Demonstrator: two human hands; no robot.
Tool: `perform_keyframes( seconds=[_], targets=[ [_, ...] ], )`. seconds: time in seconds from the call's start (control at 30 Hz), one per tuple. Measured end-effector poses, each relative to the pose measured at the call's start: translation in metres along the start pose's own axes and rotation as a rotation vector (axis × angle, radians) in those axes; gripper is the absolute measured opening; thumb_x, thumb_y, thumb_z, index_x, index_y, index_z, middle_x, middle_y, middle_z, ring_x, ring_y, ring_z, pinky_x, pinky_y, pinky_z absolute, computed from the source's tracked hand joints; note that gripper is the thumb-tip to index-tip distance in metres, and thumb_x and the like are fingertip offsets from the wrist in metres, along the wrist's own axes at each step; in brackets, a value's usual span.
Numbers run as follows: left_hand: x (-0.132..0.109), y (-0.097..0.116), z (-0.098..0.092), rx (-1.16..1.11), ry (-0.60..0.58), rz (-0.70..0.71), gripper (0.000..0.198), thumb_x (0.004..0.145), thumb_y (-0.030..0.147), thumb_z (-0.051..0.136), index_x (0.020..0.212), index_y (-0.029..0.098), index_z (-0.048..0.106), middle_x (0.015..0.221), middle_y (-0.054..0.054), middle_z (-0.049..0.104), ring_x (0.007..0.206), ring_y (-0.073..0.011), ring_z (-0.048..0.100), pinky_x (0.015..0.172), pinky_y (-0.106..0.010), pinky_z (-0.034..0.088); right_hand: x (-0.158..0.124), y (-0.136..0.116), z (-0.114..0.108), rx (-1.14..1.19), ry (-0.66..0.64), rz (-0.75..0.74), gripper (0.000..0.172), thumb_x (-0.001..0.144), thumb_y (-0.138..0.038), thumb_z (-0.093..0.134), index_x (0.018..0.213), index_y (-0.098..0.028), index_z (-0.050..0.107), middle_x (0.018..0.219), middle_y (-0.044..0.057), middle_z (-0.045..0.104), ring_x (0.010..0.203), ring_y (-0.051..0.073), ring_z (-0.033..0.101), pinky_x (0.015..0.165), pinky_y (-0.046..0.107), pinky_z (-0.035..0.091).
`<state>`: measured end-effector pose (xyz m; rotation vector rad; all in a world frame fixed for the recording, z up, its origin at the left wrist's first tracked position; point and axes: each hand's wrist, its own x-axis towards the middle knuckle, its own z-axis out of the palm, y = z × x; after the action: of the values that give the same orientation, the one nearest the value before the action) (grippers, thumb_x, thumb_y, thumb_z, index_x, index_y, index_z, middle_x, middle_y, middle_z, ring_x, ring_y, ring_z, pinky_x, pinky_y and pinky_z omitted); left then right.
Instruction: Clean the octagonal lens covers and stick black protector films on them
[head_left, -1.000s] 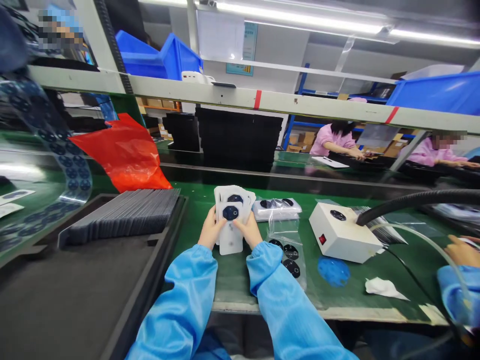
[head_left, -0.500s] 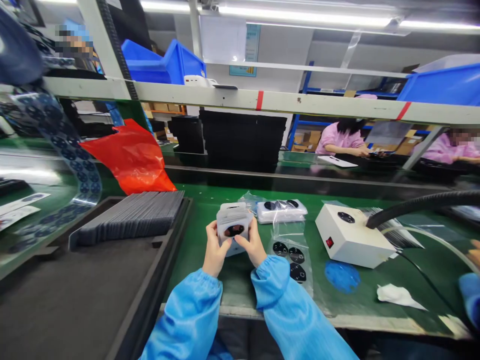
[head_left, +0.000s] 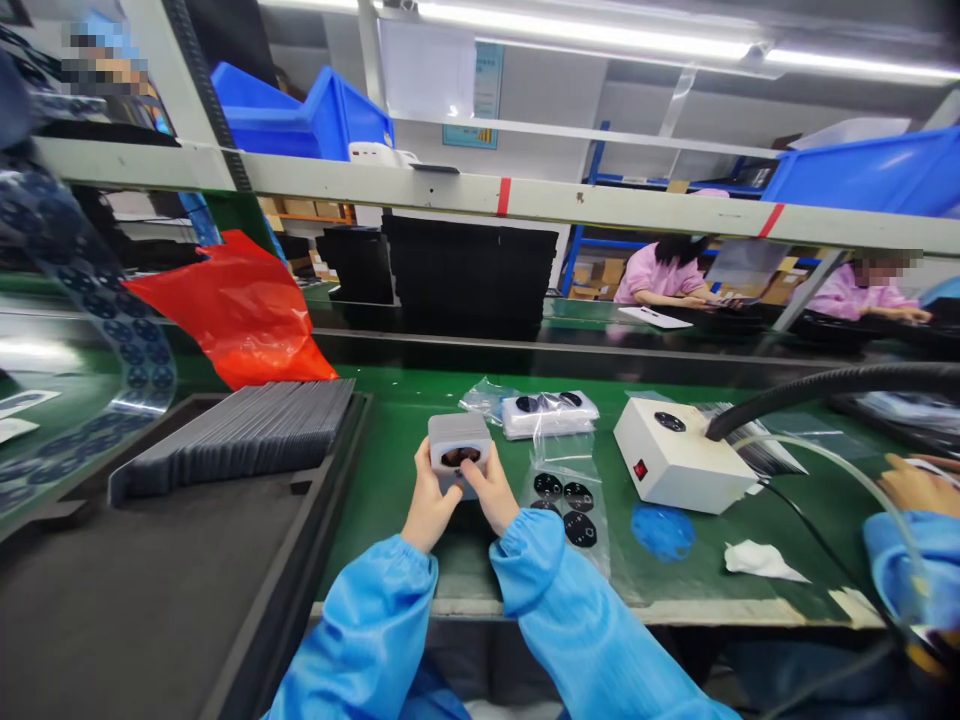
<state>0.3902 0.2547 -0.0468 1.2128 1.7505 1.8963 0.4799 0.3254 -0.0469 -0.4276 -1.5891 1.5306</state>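
Both my hands hold a stack of thin grey-white plates (head_left: 456, 432) above the green work surface. The front plate has a dark, shiny oval window. My left hand (head_left: 431, 500) grips the left side, and my right hand (head_left: 491, 487) the right side, its thumb over the oval. Behind and to the right lies a wrapped white pack (head_left: 551, 414) with black discs on top. A clear plastic sheet (head_left: 564, 497) bearing several black round pieces is beside my right hand.
At left, a black tray (head_left: 172, 590) holds a long row of grey plates (head_left: 240, 435) near a red bag (head_left: 251, 310). A white box (head_left: 679, 460) with a hose, a blue film (head_left: 663, 531) and another person's hand (head_left: 919, 488) are at right.
The stack in my hands is now squared up and even, where its plates stood unevenly before. At the right edge, the other person's hand has come further into view, holding something thin and white.
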Motion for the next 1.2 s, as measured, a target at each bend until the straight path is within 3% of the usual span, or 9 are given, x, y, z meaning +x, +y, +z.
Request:
perform_keyframes(
  seconds=[0.1, 0.27, 0.33, 0.47, 0.67, 0.77, 0.87, 1.0, 1.2],
  targets=[
    [-0.004, -0.002, 0.004, 0.073, 0.058, 0.020, 0.054, 0.085, 0.030, 0.056, 0.134, 0.021, 0.036, 0.135, -0.012, 0.041, 0.117, -0.0290, 0.047, 0.096, -0.054, 0.040, 0.000, 0.005, 0.005, -0.027, 0.040, 0.003, 0.037, 0.079, -0.041, 0.060, 0.107, -0.020, 0.047, 0.102, 0.004, 0.058, 0.096, 0.019, 0.057, 0.090, 0.040, 0.045],
    [-0.018, 0.001, 0.016, 0.212, 0.132, 0.046, 0.102, 0.074, 0.030, 0.067, 0.144, 0.022, -0.006, 0.147, -0.019, 0.015, 0.133, -0.0381, 0.023, 0.106, -0.056, 0.026, 0.002, 0.006, 0.012, -0.091, 0.055, 0.012, 0.032, 0.086, -0.036, 0.056, 0.109, -0.016, 0.050, 0.102, 0.005, 0.057, 0.094, 0.019, 0.057, 0.085, 0.041, 0.047],
    [-0.017, 0.003, 0.021, 0.260, 0.116, 0.043, 0.110, 0.070, 0.031, 0.070, 0.143, 0.019, -0.011, 0.147, -0.021, 0.013, 0.135, -0.0393, 0.017, 0.108, -0.056, 0.022, 0.003, 0.003, 0.009, -0.143, 0.037, 0.021, 0.029, 0.086, -0.035, 0.056, 0.106, -0.016, 0.051, 0.099, 0.004, 0.057, 0.091, 0.018, 0.057, 0.083, 0.039, 0.048],
    [-0.004, 0.004, 0.026, 0.324, 0.054, 0.000, 0.087, 0.079, 0.037, 0.061, 0.144, 0.024, 0.006, 0.147, -0.016, 0.020, 0.134, -0.0380, 0.022, 0.106, -0.060, 0.023, 0.008, -0.006, -0.005, -0.271, -0.009, 0.054, 0.025, 0.084, -0.034, 0.060, 0.097, -0.015, 0.053, 0.087, 0.001, 0.056, 0.079, 0.015, 0.056, 0.077, 0.036, 0.048],
    [0.020, 0.006, 0.016, 0.423, -0.068, -0.069, 0.056, 0.086, 0.035, 0.054, 0.136, 0.021, 0.033, 0.135, -0.012, 0.041, 0.117, -0.0292, 0.046, 0.095, -0.053, 0.041, 0.020, -0.012, -0.016, -0.349, -0.072, 0.092, 0.029, 0.082, -0.035, 0.063, 0.099, -0.014, 0.052, 0.090, 0.002, 0.059, 0.082, 0.016, 0.058, 0.078, 0.036, 0.049],
    [0.044, 0.009, 0.009, 0.510, -0.100, -0.112, 0.048, 0.086, 0.034, 0.054, 0.130, 0.019, 0.041, 0.129, -0.011, 0.048, 0.108, -0.0253, 0.053, 0.089, -0.048, 0.047, 0.024, -0.010, -0.017, -0.394, -0.060, 0.096, 0.031, 0.084, -0.033, 0.061, 0.106, -0.014, 0.053, 0.101, 0.005, 0.059, 0.090, 0.017, 0.059, 0.079, 0.037, 0.050],
    [0.077, 0.010, 0.009, 0.637, -0.103, -0.185, 0.044, 0.086, 0.033, 0.055, 0.126, 0.018, 0.045, 0.128, -0.011, 0.049, 0.111, -0.0261, 0.052, 0.091, -0.050, 0.045, 0.023, -0.005, -0.023, -0.483, 0.025, 0.121, 0.034, 0.086, -0.032, 0.059, 0.115, -0.015, 0.051, 0.111, 0.007, 0.056, 0.094, 0.019, 0.058, 0.081, 0.038, 0.051],
    [0.112, 0.003, 0.026, 0.806, -0.149, -0.248, 0.041, 0.086, 0.033, 0.055, 0.123, 0.018, 0.049, 0.126, -0.011, 0.051, 0.110, -0.0255, 0.053, 0.091, -0.049, 0.046, 0.019, -0.001, -0.036, -0.609, 0.098, 0.160, 0.029, 0.089, -0.033, 0.055, 0.112, -0.015, 0.053, 0.101, 0.005, 0.059, 0.085, 0.016, 0.059, 0.077, 0.036, 0.052],
    [0.134, -0.019, 0.055, 1.008, -0.261, -0.249, 0.038, 0.086, 0.033, 0.055, 0.120, 0.017, 0.051, 0.122, -0.010, 0.054, 0.107, -0.0243, 0.055, 0.088, -0.047, 0.048, 0.012, -0.007, -0.038, -0.733, 0.089, 0.159, 0.027, 0.090, -0.035, 0.053, 0.107, -0.015, 0.055, 0.086, 0.002, 0.061, 0.074, 0.013, 0.059, 0.074, 0.034, 0.051]
  ],
)
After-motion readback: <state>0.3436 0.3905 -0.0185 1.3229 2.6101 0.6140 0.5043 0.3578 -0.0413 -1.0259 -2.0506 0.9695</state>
